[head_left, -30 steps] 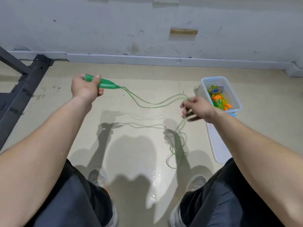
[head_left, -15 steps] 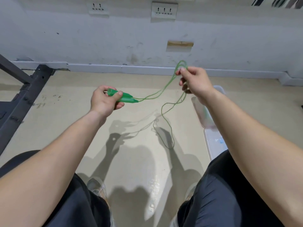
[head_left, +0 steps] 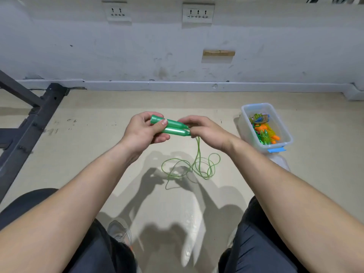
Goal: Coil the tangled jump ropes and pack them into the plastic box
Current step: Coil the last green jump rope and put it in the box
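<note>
My left hand (head_left: 144, 133) grips two green jump-rope handles (head_left: 173, 128) side by side at the centre of the view. My right hand (head_left: 204, 131) pinches the thin green cord right at the handles' tips. From there the green cord (head_left: 194, 166) hangs down and lies in loose loops on the floor. A clear plastic box (head_left: 283, 133) stands on the floor to the right, holding other green and orange jump ropes (head_left: 265, 131).
The box's clear lid (head_left: 280, 161) with a blue clip lies just in front of it. A black metal frame (head_left: 25, 127) runs along the left. A grey wall with sockets (head_left: 198, 12) stands behind. My knees and a shoe (head_left: 119, 232) fill the bottom.
My right hand came down from a raised position and met my left hand. The second handle now lies with the first in my left hand, and the cord has dropped into loops on the floor.
</note>
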Available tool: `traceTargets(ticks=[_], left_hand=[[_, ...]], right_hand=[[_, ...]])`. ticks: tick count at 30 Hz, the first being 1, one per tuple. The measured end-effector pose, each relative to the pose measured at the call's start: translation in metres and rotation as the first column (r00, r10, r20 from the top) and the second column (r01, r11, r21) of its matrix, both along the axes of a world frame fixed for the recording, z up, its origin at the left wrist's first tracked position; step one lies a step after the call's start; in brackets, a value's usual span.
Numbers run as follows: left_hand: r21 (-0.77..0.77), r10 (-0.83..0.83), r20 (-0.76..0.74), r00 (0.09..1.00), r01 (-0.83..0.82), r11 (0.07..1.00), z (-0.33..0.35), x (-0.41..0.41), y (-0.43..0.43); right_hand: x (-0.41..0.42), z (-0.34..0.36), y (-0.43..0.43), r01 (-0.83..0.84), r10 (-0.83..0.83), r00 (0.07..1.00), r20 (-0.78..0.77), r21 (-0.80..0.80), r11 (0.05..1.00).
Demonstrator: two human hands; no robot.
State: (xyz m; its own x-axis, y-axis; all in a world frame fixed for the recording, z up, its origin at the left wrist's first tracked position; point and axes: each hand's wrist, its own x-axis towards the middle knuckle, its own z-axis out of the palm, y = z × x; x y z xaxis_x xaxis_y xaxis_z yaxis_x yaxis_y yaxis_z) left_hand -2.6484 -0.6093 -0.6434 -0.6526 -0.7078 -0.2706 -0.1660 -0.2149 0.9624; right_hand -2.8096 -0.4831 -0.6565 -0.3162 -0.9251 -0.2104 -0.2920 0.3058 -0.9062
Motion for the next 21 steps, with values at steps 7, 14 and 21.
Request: traceTargets(ticks=[7, 14, 21], left_hand=[[0.106, 0.048, -0.015, 0.999, -0.046, 0.993, -0.002, 0.003, -0.005], [0.139, -0.02, 0.041, 0.999, 0.014, 0.99, -0.004, 0.004, 0.001], [0.081, -0.37, 0.255, 0.894, 0.361, 0.929, -0.006, 0.01, 0.007]], right_hand=[[-0.004, -0.006, 0.002, 0.079, -0.081, 0.952, 0.295, 0.018, 0.997], [0.001, -0.003, 0.0, 0.245, -0.235, 0.963, 0.134, -0.066, 0.967], [0.001, 0.0, 0.008, 0.214, -0.23, 0.964, -0.135, -0.119, 0.969]])
